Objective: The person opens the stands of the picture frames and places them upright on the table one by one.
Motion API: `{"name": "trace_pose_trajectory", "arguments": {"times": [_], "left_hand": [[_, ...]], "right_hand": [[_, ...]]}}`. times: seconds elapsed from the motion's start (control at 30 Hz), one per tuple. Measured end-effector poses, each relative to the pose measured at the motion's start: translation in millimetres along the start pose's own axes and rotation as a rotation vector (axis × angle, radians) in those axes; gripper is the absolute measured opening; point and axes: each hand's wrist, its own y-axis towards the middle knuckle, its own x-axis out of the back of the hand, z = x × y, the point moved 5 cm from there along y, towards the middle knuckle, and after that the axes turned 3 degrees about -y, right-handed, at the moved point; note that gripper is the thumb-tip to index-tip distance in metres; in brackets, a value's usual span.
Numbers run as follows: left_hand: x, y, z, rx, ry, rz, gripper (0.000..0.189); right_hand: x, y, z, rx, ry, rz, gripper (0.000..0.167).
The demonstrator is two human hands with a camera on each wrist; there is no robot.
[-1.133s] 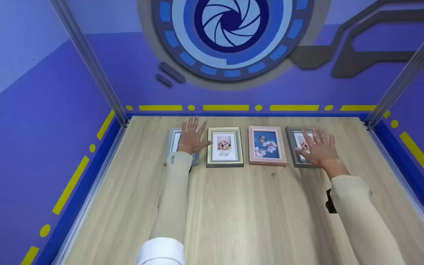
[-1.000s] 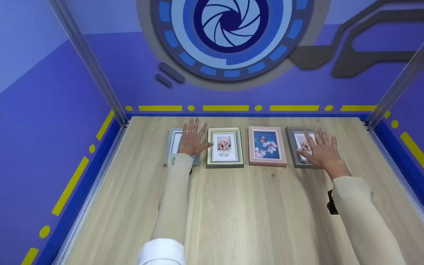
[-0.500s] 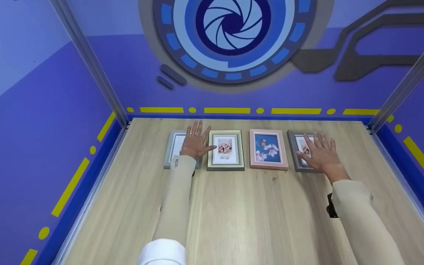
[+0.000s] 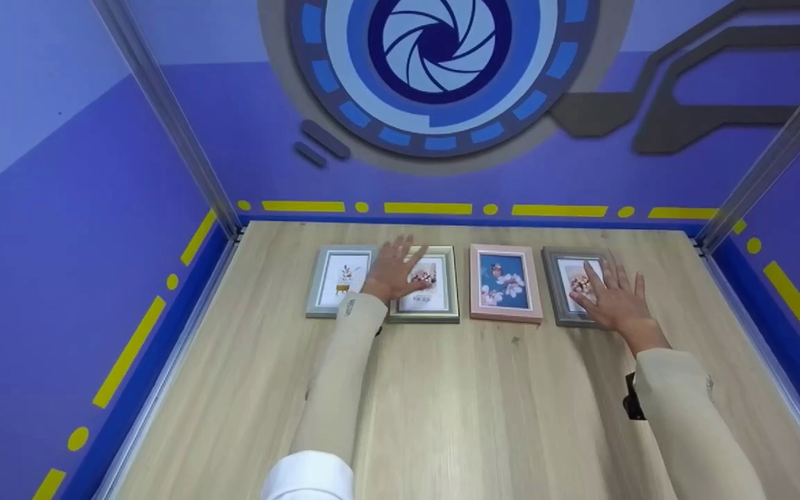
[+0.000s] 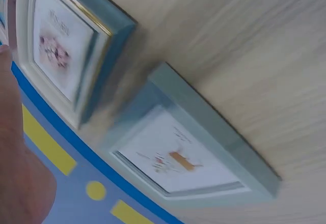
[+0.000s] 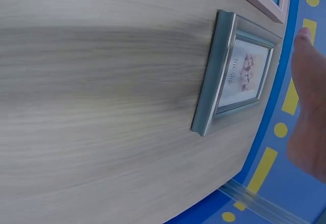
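Four rectangular picture frames lay flat in one row near the back edge of the table, with gaps between them. From left to right, these were a light-blue frame [image 4: 330, 281] with a plant print, a pale-gold frame [image 4: 433, 300] with a flower print, a pink frame [image 4: 505, 281] with blossoms on blue, and a grey frame [image 4: 573, 278] with a flower print.

The left hand [image 4: 395, 269] was positioned palm down above the pale-gold frame, covering its upper left part in the head view; its fingers were straight and spread. The right hand [image 4: 612, 302] was positioned above the right part of the grey frame, fingers likewise extended and spread. In the right wrist view, that hand stood apart from the frame.

Both forearms wore beige sleeves [image 4: 692, 417]; a white cuff [image 4: 308, 476] encircled the left arm lower down. A black device [image 4: 632, 397] was located beside the right wrist.

The supporting surface was a light wood-grain table [image 4: 469, 403]. Behind it stood a blue-purple wall [image 4: 247, 153] bearing a round aperture-shaped emblem [image 4: 438, 42] and yellow dashes [image 4: 428, 208] along its base. Metal posts [image 4: 171, 111] marked the rear corners.
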Motion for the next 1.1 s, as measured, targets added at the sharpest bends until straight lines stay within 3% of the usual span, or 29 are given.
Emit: {"name": "trace_pose_trajectory", "arguments": {"times": [0.13,0.3,0.5,0.63,0.73,0.87,0.97,1.1], "left_hand": [[6.2,8.0,-40.4,-0.095,0.047,0.023,0.081],[-0.1,28.2,-89.1,-0.188,0.019,0.037,0.073],[8.7,34.8,-163.6,-0.271,-0.229,0.022,0.066],[14.9,32.8,-212.8,-0.266,-0.564,0.031,0.065],[10.4,32.0,-244.4,-0.208,-0.889,0.080,0.063],[2.7,26.2,-273.1,-0.040,-1.228,0.146,0.059],[1.2,21.0,-283.9,0.089,-1.364,0.169,0.056],[-1.4,15.5,-291.8,0.221,-1.470,0.211,0.059]], "right_hand": [[-7.0,-5.0,-9.2,-0.021,0.017,0.044,0.080],[-14.5,-12.6,-14.4,-0.045,0.044,0.049,0.075],[-22.4,-22.4,-25.0,-0.154,0.034,-0.044,0.057],[-28.0,-26.9,-36.7,-0.241,0.071,-0.111,0.049],[-33.7,-30.7,-44.2,-0.289,0.118,-0.145,0.047],[-45.0,-32.1,-49.4,-0.316,0.199,-0.158,0.047],[-53.7,-30.6,-50.5,-0.328,0.247,-0.127,0.052],[-57.6,-29.1,-51.6,-0.377,0.300,-0.118,0.058]]}}
